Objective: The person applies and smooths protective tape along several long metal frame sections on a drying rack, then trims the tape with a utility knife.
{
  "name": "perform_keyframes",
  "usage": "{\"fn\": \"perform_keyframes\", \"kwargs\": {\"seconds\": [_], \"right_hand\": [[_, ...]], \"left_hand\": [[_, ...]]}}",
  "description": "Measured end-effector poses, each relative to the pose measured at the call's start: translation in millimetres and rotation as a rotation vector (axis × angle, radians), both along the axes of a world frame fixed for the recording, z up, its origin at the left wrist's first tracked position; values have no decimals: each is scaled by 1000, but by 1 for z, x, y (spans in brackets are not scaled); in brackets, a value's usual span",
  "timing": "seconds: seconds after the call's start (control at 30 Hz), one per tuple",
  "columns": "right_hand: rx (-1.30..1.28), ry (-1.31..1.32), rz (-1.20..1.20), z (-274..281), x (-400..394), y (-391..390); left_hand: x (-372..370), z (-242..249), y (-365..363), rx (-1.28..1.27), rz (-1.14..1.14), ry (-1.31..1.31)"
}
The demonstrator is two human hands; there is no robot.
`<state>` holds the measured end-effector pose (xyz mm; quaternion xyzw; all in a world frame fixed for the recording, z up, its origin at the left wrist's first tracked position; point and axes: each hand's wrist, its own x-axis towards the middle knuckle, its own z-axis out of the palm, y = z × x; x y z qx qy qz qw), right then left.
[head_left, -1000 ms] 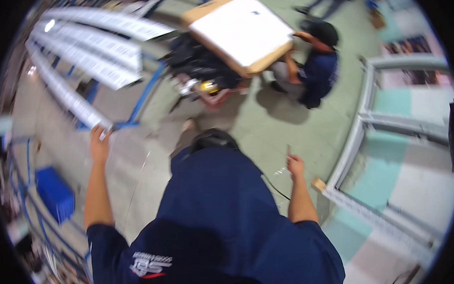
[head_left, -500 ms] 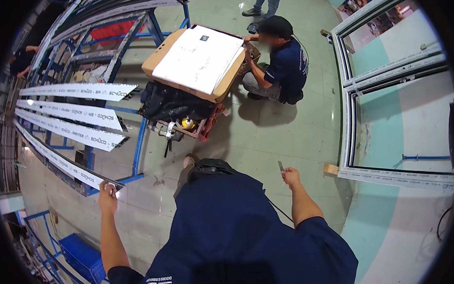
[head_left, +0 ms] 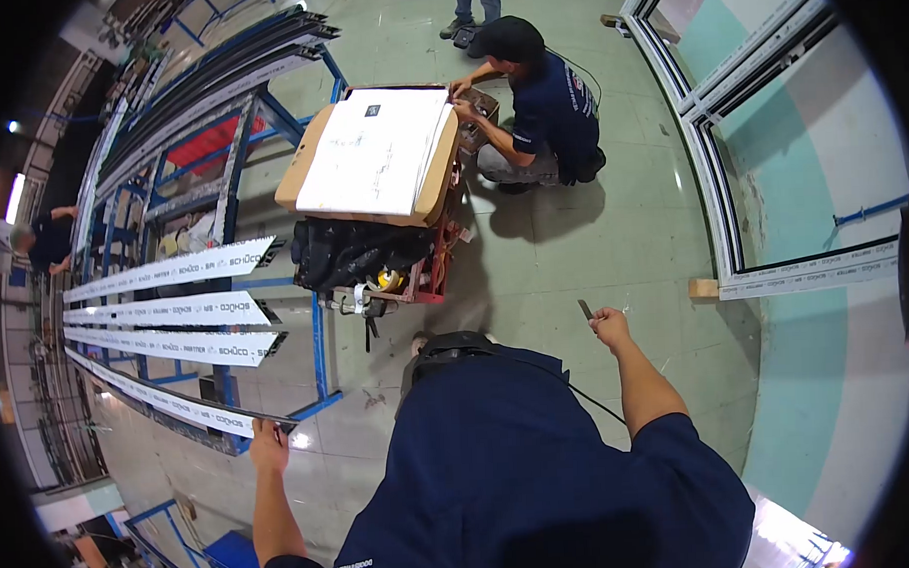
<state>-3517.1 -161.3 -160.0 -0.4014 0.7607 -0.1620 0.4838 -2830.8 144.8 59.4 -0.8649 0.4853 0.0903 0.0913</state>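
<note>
One film-covered profile gripped at its near end – three more beside it.
Nearest, the left hand (head_left: 269,446) has its fingers closed on the end of the profile (head_left: 178,402), which runs along the outer side of the blue rack (head_left: 320,349); the right hand (head_left: 608,327), well apart, pinches a small flat strip (head_left: 586,308). Slanted ends show on the three other profiles (head_left: 174,272), so cutting looks done there; the gripped one is joined to nothing visible, and its film is on. What else is left, I cannot tell. Farther off, a co-worker (head_left: 559,110) crouches by a cart (head_left: 440,274) bearing paper sheets (head_left: 365,152) – and, to the right, a large frame (head_left: 815,273) appears already assembled.
</note>
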Motion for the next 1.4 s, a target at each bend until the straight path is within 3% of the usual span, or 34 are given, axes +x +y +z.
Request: {"fn": "perform_keyframes", "kwargs": {"seconds": [0.07,0.2,0.27,0.53,0.9,1.07,1.2,1.3,1.4], "right_hand": [[-9,-14,28,-3,1,-3],[-31,22,64,-28,-9,6],[-28,62,89,-28,-10,14],[-34,138,180,-21,-9,11],[-66,60,252,-6,30,-15],[-38,82,242,-13,19,-5],[-32,139,239,-10,6,2],[-15,134,217,-11,2,5],[-15,126,208,-12,2,5]], "left_hand": [[2,-12,12,-203,125,129],[1,-36,38,-466,96,134],[-5,-42,42,-593,331,256],[4,-56,50,-690,364,276],[-8,-49,42,-603,290,156],[-20,-44,37,-391,200,-85],[-20,-52,36,-367,164,-172],[-18,-42,29,-199,157,-202],[-5,-36,33,-211,38,-157]]}}
